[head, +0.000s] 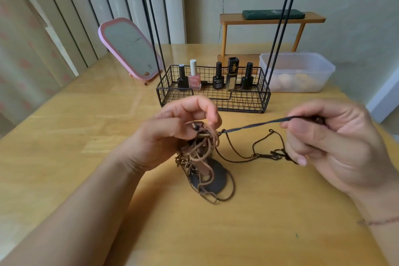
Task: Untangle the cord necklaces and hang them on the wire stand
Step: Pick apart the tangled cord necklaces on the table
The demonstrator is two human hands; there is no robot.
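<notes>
Where curtains (pixel 43 17) hang, wooden table (pixel 86 119) (glossy), mirror (pixel 129 52)

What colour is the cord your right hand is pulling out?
Dark grey-black cord, seen in the head view, pinched by the right hand.

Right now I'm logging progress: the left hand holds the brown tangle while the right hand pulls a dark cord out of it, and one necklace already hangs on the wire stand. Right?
Not quite. In the head view no necklace hangs on the wire stand. The rest holds: the left hand holds the brown tangle and the right hand pulls the dark cord.
</notes>
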